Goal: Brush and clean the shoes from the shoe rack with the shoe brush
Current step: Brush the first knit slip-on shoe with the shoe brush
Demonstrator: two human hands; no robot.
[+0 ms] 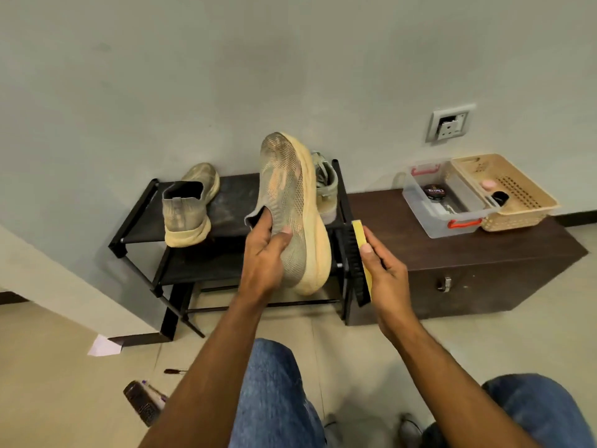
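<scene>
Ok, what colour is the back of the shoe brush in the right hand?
Yellow, with black bristles; the shoe brush in the right hand shows best in the head view.

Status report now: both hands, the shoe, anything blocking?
Left hand grips shoe at collar. Right hand holds brush, bristles facing shoe, not touching. Nothing between them.

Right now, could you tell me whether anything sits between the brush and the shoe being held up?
Nothing visible does. The brush in the right hand faces the shoe's sole edge across an open gap; the left hand grips the far side.
</scene>
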